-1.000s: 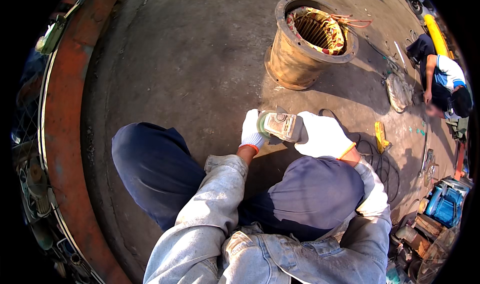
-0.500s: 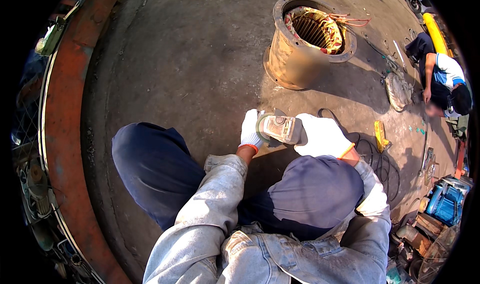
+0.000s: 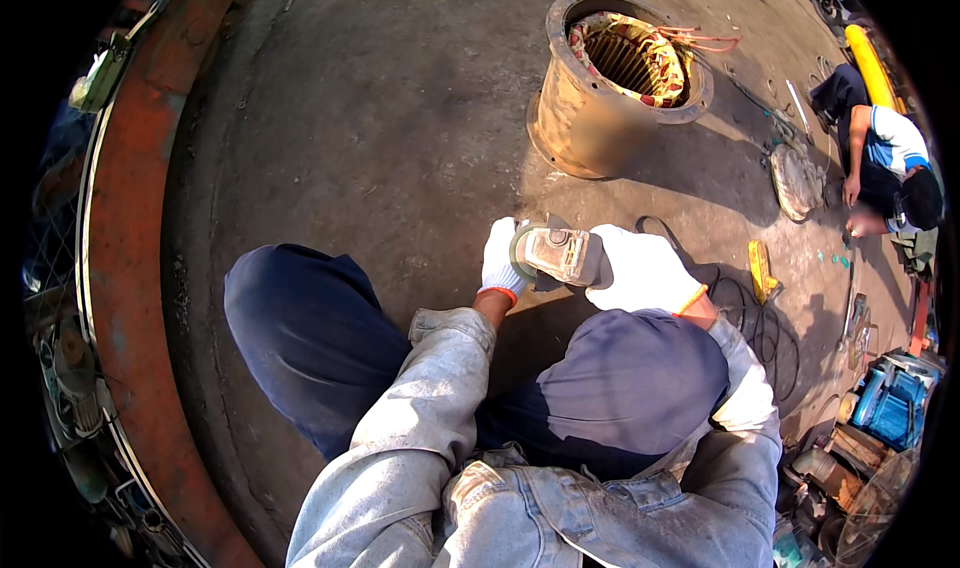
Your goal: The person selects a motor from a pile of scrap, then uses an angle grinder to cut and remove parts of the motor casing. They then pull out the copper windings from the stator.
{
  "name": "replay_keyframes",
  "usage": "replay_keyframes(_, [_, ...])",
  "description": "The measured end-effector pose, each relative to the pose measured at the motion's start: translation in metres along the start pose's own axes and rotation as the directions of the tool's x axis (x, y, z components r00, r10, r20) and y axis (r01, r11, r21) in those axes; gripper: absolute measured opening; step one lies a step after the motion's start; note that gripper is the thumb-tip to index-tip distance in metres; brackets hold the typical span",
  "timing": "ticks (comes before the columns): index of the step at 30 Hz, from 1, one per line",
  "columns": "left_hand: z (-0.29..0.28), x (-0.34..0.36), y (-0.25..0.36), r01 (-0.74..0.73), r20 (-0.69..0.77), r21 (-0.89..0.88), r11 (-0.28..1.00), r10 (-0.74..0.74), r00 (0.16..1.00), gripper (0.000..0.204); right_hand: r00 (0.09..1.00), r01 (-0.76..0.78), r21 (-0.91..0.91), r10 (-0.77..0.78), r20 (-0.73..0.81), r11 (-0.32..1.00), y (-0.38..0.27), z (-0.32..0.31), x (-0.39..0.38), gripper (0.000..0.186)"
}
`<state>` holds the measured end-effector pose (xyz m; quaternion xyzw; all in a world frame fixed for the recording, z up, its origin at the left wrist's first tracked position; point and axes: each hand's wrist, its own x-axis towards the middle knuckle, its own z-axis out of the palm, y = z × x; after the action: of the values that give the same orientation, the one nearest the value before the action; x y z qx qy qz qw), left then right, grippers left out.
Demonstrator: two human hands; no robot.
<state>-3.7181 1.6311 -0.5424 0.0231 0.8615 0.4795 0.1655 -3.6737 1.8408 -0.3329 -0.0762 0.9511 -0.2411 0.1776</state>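
Observation:
An angle grinder (image 3: 557,254) with a dirty, worn metal head is held out in front of my knees. My right hand (image 3: 640,268), in a white knit glove, wraps round its body. The green-edged disc (image 3: 520,252) at its left end stands roughly on edge, close beside my left hand (image 3: 498,260). That hand wears a white glove too, its fingers closed and partly behind the disc. Whatever it grips is hidden from this view; I cannot tell whether the disc touches it.
A rusty motor housing (image 3: 568,133) with exposed windings stands ahead. Black cable (image 3: 765,328) and a yellow tool (image 3: 762,271) lie to my right. A co-worker (image 3: 885,158) crouches at far right. An orange-red steel beam (image 3: 130,268) runs along the left; scrap and a blue part (image 3: 895,400) lie lower right.
The grinder and its disc have shifted very slightly left, closer over my left hand. My right hand moves with it. The co-worker's hand has moved a little.

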Motion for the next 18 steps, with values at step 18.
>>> replay_keyframes(18, [0.0, -0.004, -0.017, -0.156, -0.153, -0.005, 0.988, 0.153, 0.976, 0.019, 0.992, 0.026, -0.063, -0.034, -0.124, 0.998, 0.009, 0.001, 0.003, 0.048])
